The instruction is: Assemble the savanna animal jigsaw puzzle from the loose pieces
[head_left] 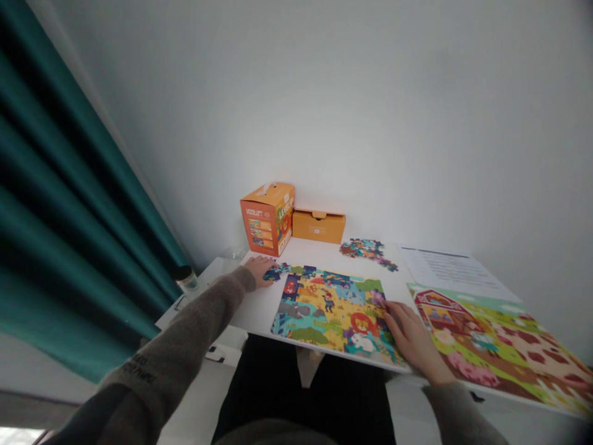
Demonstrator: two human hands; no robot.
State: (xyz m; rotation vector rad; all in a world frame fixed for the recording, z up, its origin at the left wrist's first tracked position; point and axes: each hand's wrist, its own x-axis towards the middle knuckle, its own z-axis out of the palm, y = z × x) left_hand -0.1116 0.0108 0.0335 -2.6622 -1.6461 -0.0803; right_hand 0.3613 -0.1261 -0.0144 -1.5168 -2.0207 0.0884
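Note:
A mostly assembled jigsaw puzzle (331, 312) with a lion, a hippo and other animals lies flat near the table's front edge. At its upper left sits a small group of loose pieces (277, 272). My left hand (260, 270) rests beside those pieces, fingers stretched out over the table; whether a piece lies under it is hidden. My right hand (405, 327) lies at the puzzle's right edge, its fingers extended and touching the border.
An orange puzzle box (269, 219) and an open yellow-orange carton (318, 227) stand against the wall. Behind the puzzle is a pile of pieces (368, 249). To the right lie a printed sheet (451, 269) and a farm picture (500, 346). A dark-lidded jar (186, 279) stands left.

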